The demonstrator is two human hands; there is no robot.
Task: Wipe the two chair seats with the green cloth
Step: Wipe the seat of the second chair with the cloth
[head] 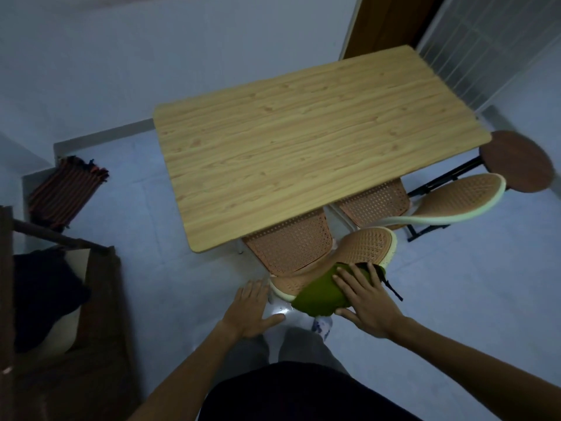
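Two orange woven chairs are pushed under the wooden table (pixel 303 141). The near chair's seat (pixel 288 247) shows below the table edge, and its curved backrest (pixel 367 246) faces me. The green cloth (pixel 321 294) is draped over the top of that backrest, and my right hand (pixel 368 297) lies flat on it with fingers spread. My left hand (pixel 253 308) hovers open just left of the backrest's end, holding nothing. The second chair's seat (pixel 376 203) and its backrest (pixel 455 197) are further right.
A round brown stool (pixel 517 161) stands at the table's right corner. A striped folded cloth (pixel 65 191) lies on a ledge at left, and a brown sofa with a dark cushion (pixel 45 296) fills the lower left. Pale tiled floor surrounds the table.
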